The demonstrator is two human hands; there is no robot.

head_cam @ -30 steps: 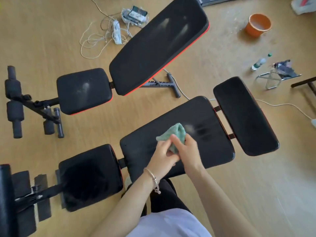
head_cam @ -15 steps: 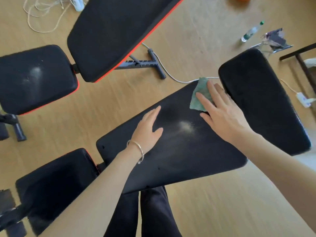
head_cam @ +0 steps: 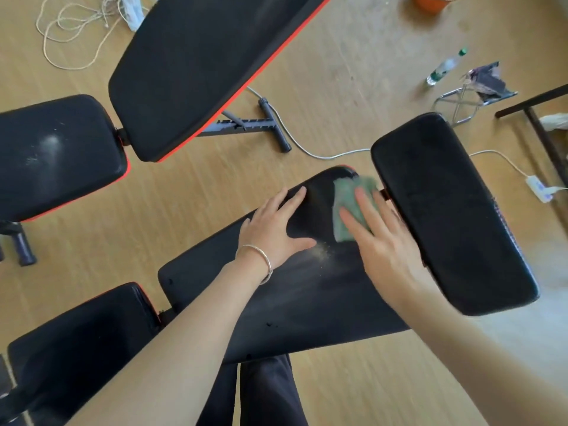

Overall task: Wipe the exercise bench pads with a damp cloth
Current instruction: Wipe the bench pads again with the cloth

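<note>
While its fingers lie straight and slightly apart, the right hand (head_cam: 379,244) presses flat on a green cloth (head_cam: 345,204), nothing curled round it. That cloth sits on the far right end of the long pad (head_cam: 292,305) of the near exercise bench, just beside the gap that separates this pad from the end pad (head_cam: 448,210) on the right. Blur softens the cloth's edges and the fingertips. Just to the left, the left hand (head_cam: 276,230) rests palm down on the same long pad, fingers spread wide and holding nothing, with a thin silver bracelet (head_cam: 261,259) on the wrist. Between the two hands a pale dusty patch (head_cam: 321,252) shows on the black surface. At the lower left lies the near bench's seat pad (head_cam: 76,339), and dark trouser legs (head_cam: 264,392) show beneath the long pad. Further out stands a second bench with red-edged black pads: a tilted back pad (head_cam: 199,66) and a seat pad (head_cam: 55,155) carrying dull smears. On the wooden floor (head_cam: 353,87) beyond, a white cable (head_cam: 322,155) runs under the near bench, a power strip (head_cam: 539,189) lies at the right, a plastic bottle (head_cam: 445,67) lies near a metal frame (head_cam: 455,103), and loose cord (head_cam: 70,35) is tangled at the upper left.
</note>
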